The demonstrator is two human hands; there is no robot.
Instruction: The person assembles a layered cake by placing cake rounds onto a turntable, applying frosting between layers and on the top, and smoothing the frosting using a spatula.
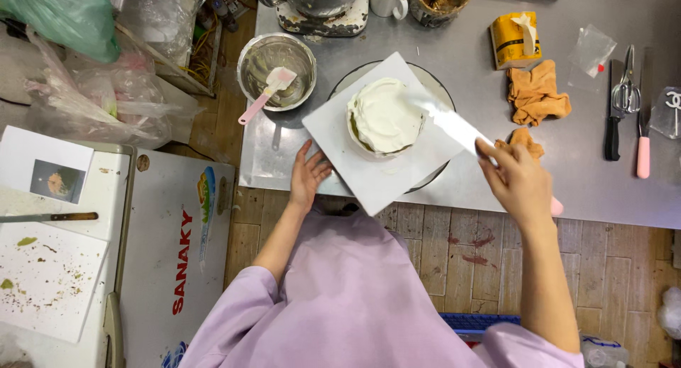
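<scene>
Clearly the cake [384, 117] was already coated in white cream on top and around most of its side, though a darker patch showed low on its left and front side, so I judged the smoothing only partly done. It sat on a square white board [333, 137] set cornerwise on a round turntable [438, 84], near the front edge of the steel worktop [461, 49]. The right hand [519, 180] was closed round the pink handle of a long flat spatula [448, 123], whose blade lay against the cake's right side. The left hand [306, 175] was open, fingers spread, touching the board's left corner. Behind the cake, toward the back left corner, stood a steel bowl [277, 70] with a pink scraper [268, 93] in it. An orange cloth [537, 91] lay to the right.
</scene>
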